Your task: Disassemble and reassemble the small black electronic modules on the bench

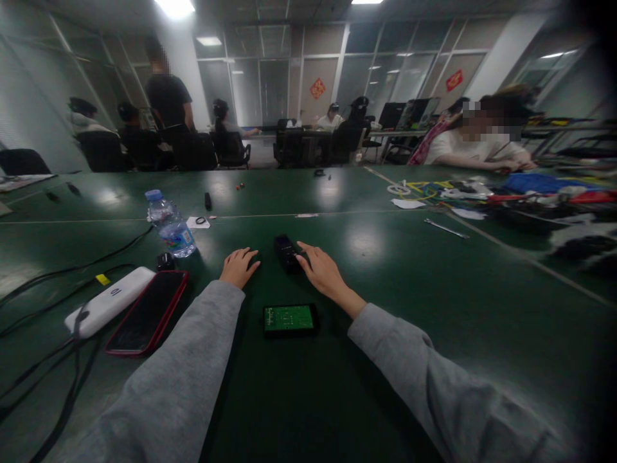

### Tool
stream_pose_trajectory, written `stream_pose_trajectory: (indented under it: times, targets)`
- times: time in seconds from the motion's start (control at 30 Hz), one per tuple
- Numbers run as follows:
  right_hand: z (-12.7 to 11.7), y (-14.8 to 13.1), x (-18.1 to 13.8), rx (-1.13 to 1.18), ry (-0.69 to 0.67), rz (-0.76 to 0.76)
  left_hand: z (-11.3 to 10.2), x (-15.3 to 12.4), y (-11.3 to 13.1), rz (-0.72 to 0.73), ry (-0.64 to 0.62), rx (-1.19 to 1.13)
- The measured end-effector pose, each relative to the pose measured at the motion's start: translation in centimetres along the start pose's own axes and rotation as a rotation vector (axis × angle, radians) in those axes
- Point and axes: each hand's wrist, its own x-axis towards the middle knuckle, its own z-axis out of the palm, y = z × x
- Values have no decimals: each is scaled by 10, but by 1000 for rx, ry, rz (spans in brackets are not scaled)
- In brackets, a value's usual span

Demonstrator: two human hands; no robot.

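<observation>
My left hand (238, 266) rests on the dark green table (385, 270) with its fingers curled under, and nothing shows in it. My right hand (322, 270) lies flat with its fingers stretched toward a small black box (287, 251), and the fingertips touch its right side. A small green circuit board (290, 318) in a black frame lies on the table between my two forearms. Both arms wear grey sleeves.
To the left lie a phone in a red case (147, 313), a white power bank (110, 301) with black cables, and a water bottle (170, 224). A person sits at the far right behind cluttered parts (520, 196). More people sit and stand at desks behind.
</observation>
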Motion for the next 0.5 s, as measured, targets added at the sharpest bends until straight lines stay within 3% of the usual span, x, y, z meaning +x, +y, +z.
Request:
stream_pose_trajectory:
  times: [0.2,0.5]
  targets:
    - [0,2,1,1,85,69,2,1,-2,12,2,-1]
    - [0,2,0,-36,39,18,2,1,-2,8,-7,-3]
